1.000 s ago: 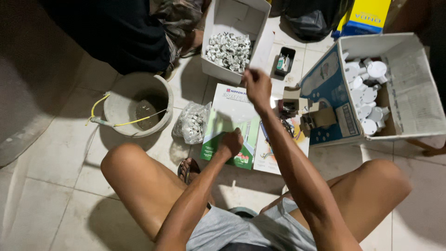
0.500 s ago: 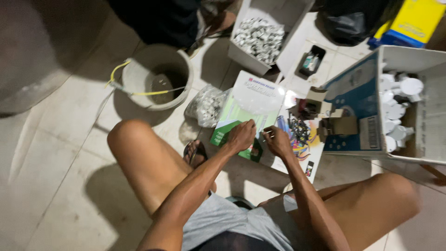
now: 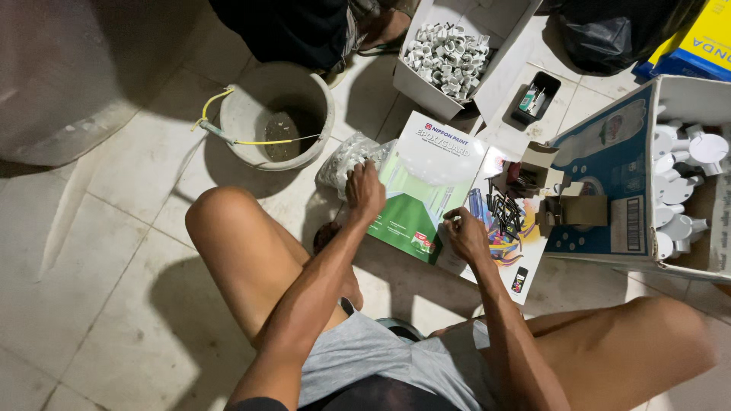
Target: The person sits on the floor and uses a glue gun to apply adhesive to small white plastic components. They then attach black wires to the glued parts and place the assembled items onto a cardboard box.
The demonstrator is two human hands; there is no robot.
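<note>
Left hand fingers curled on the bag, grip unclear. Right hand fingers pinch a small white part; screws just right, nearer it.

A glossy paper brochure lies on smooth glazed floor tiles beside a rough, matt cement-crusted bucket.

blue-and-white carton cut off at right edge, yellow box cropped at the corner, right hand hiding whatever its fingers pinch, black bag cut by top edge
</note>
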